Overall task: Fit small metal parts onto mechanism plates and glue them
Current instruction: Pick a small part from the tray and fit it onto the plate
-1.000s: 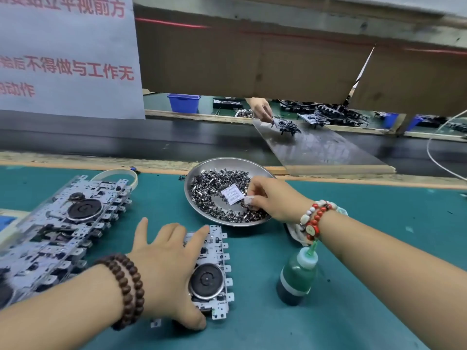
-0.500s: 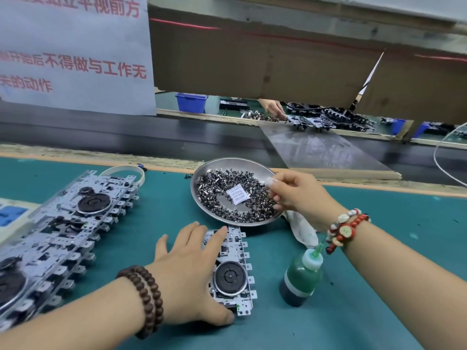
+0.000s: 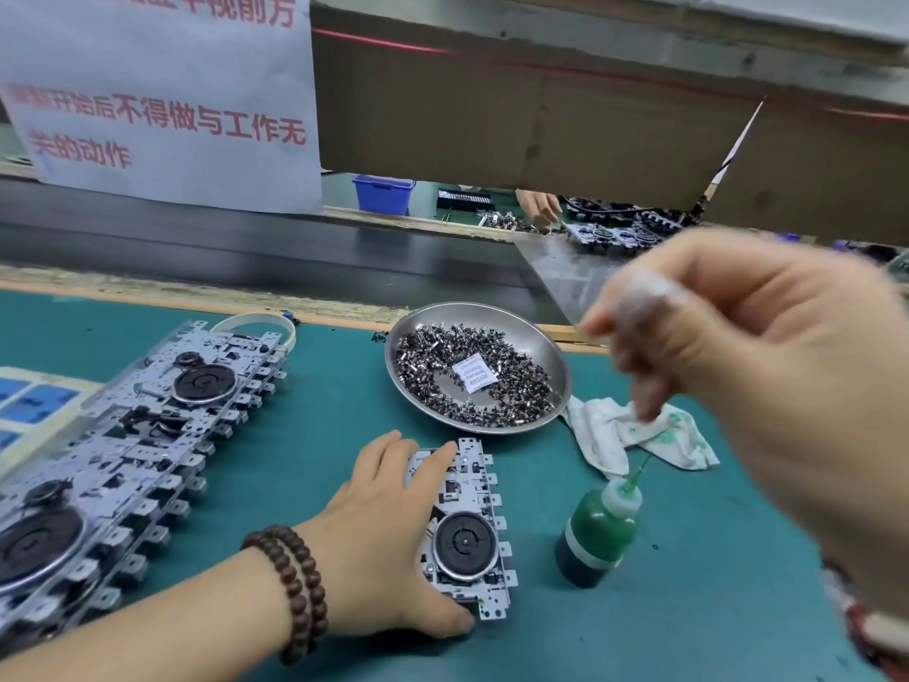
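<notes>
While the left hand [image 3: 388, 539] presses flat on the mechanism plate [image 3: 467, 529], the blurred right hand [image 3: 728, 347] seems pinched shut.

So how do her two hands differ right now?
The left hand lies low with fingers spread on the plate; the right hand is raised near the camera, fingers curled. The left looks sharp, the right blurred, so any part it holds can't be made out. Both wrists wear bead bracelets.

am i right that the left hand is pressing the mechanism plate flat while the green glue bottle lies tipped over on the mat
Not quite. The head view shows the green glue bottle standing upright on the mat, nozzle up. The left hand does press the mechanism plate flat.
</notes>
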Demonstrator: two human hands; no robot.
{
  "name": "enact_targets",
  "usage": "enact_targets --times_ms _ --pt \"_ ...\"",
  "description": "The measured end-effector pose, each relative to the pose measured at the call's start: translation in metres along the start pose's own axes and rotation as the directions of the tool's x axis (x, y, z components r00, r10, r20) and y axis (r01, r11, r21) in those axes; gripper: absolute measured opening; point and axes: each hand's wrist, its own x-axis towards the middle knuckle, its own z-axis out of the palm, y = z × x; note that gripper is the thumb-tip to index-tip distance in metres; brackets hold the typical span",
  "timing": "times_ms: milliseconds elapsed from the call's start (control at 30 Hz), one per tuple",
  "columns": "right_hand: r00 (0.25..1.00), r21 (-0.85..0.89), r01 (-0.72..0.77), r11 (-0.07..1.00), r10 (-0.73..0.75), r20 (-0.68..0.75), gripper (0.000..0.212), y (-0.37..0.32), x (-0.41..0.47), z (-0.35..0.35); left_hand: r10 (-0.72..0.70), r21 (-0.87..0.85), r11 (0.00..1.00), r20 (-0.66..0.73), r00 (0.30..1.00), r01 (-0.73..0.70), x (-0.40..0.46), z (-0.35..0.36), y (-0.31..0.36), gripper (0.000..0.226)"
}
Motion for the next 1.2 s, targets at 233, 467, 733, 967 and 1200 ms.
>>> enact_targets --times_ms 233,467,733,967,1200 --pt "0.924 0.172 -0.382 0.908 0.378 0.054 0.021 0.046 -0.036 0.056 0.032 -0.041 0.999 -0.054 0.998 -0.034 -0.017 0.008 -0.004 0.121" --pt "0.872 0.047 -0.480 0.876 0.482 -0.086 0.022 0.089 -0.044 0.077 0.007 -0.061 0.998 -0.068 0.998 -0.011 -0.020 0.009 -0.007 0.121" --pt "0.911 -0.267 -0.406 0.874 0.366 -0.189 0.032 0.100 -0.053 0.081 0.001 -0.115 0.993 -0.068 0.998 -0.009 -0.020 0.008 -0.008 0.123" --pt "0.899 -0.277 -0.428 0.861 0.372 -0.234 0.027 0.109 -0.059 0.078 0.005 -0.146 0.989 -0.093 0.996 -0.018 -0.019 0.011 -0.007 0.122" --pt "0.900 -0.267 -0.426 0.864 0.375 -0.220 0.025 0.113 -0.061 0.077 0.007 -0.133 0.991 -0.093 0.996 -0.020 -0.021 0.013 -0.006 0.120"
